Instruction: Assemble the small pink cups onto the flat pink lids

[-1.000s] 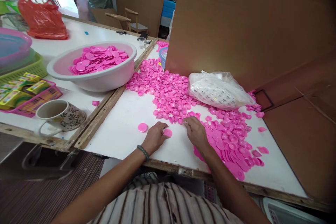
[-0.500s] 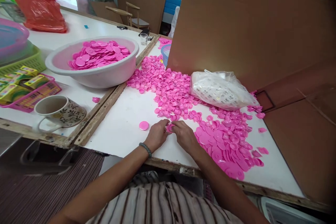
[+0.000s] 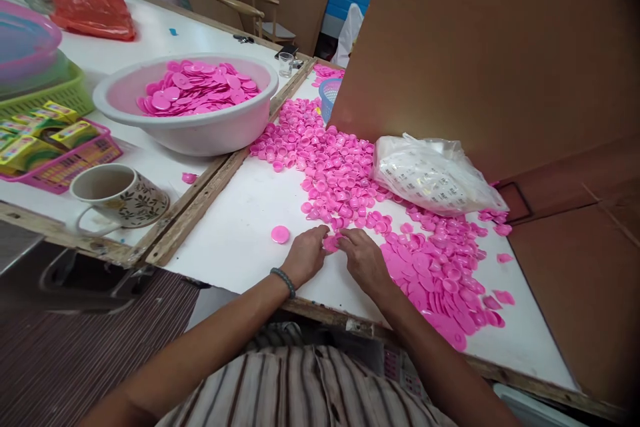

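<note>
Pink disc (image 3: 331,245) is gripped by left hand (image 3: 307,257) and right hand (image 3: 365,260) together, over white tabletop (image 3: 230,227); they hide its edges. Blue basket (image 3: 328,99) is partly covered by brown board (image 3: 475,53). White basin (image 3: 200,137) contains many similar discs (image 3: 200,88). Small print on plastic bag (image 3: 435,177) cannot be read.

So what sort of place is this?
Likely a small workshop: loose pink pieces lie heaped across a wood-edged table, and a basin nearby holds a pile of pink discs.
</note>
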`<state>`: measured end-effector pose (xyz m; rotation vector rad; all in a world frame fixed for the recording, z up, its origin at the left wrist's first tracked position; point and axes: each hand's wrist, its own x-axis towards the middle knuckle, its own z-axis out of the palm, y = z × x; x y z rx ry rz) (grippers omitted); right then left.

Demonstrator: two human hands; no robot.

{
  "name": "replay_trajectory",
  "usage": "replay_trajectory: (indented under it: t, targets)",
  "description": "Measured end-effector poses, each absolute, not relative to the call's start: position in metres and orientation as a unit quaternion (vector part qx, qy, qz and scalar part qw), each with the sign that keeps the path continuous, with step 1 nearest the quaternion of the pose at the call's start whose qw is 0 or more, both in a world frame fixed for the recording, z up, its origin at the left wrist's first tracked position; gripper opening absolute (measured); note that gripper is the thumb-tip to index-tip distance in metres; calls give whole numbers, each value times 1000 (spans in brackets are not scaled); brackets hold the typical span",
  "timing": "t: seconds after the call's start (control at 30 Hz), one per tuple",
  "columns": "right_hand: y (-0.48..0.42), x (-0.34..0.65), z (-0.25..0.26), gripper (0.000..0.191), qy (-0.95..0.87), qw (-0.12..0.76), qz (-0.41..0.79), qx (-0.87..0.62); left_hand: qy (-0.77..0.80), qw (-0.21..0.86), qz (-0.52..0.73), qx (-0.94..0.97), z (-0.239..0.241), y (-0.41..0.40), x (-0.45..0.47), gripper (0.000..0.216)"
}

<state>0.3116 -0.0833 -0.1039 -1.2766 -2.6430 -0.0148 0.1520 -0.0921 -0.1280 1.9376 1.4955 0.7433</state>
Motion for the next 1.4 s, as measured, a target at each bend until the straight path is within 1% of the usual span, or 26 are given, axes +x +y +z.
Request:
replay_trajectory:
  t: [0.17, 0.3, 0.37, 0.53, 0.6, 0.67, 0.77, 0.83, 0.9, 0.97, 1.0, 1.1, 1.17, 1.23, 1.3, 1.4]
  targets:
    - [-85, 307, -101, 27, -910, 39, -45, -410, 568, 280, 269, 725, -127, -92, 153, 30]
    - [-84, 302, -100, 20, -929, 9, -69, -362, 567, 269, 264, 733, -124, -93, 153, 30]
    - [-84, 300, -102, 20, -936, 2, -80, -343, 566, 264, 259, 737, -123, -92, 153, 31]
    - [-83, 296, -108, 21, -941, 7, -83, -327, 568, 253, 245, 744, -120, -92, 153, 32]
    - [-80, 297, -109, 22, -943, 16, -63, -326, 569, 260, 249, 740, -120, -91, 152, 32]
    - [-76, 300, -108, 24, -936, 49, -22, -348, 566, 276, 261, 732, -121, -91, 151, 34]
    - [-76, 306, -107, 25, -883, 132, 99, -439, 550, 318, 293, 715, -122, -91, 146, 30]
    - [-80, 309, -110, 25, -820, 187, 191, -506, 535, 372, 316, 689, -121, -92, 141, 21]
    - [-88, 310, -112, 26, -771, 235, 241, -540, 533, 444, 323, 644, -118, -91, 138, 18]
    - [-94, 311, -113, 30, -781, 256, 243, -516, 543, 523, 308, 580, -115, -90, 136, 21]
    - [-96, 311, -112, 32, -803, 248, 237, -488, 548, 561, 295, 546, -113, -89, 136, 23]
    - [-97, 312, -108, 29, -862, 183, 215, -422, 555, 641, 267, 458, -107, -85, 139, 24]
    - [-93, 313, -106, 23, -875, 150, 203, -412, 563, 660, 262, 423, -104, -82, 141, 24]
    - [-88, 315, -108, 19, -883, 143, 195, -403, 572, 665, 258, 405, -104, -81, 142, 24]
    - [-84, 318, -114, 21, -887, 160, 188, -389, 578, 665, 255, 399, -105, -80, 143, 27]
    - [-82, 321, -129, 27, -883, 211, 181, -379, 580, 663, 255, 398, -108, -79, 143, 31]
